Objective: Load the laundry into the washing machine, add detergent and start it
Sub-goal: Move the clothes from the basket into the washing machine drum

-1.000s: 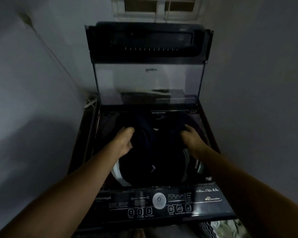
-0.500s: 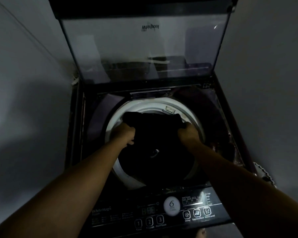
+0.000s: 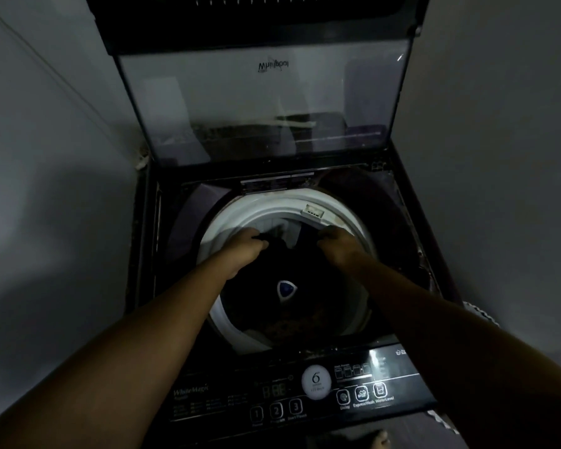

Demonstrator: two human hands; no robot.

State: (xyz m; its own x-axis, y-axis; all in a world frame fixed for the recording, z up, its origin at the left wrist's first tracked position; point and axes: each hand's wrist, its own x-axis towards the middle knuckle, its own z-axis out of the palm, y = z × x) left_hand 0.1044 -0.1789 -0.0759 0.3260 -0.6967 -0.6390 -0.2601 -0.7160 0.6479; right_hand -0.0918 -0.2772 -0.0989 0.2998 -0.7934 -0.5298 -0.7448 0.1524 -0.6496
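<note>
Carrier: washing machine (image 3: 214,395), lid raised.
Drum: white drum rim (image 3: 229,218) rings the grip on all sides.
In drum: dark garment (image 3: 290,264), gripped by left hand (image 3: 246,247) and right hand (image 3: 337,244), spreading nearward below them.

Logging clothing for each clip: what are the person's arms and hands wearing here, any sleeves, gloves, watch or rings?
The left forearm and right forearm are bare to the frame edges, no sleeves. The left hand and right hand are ungloved. No watch, bracelet or ring can be made out, though light is dim.
</note>
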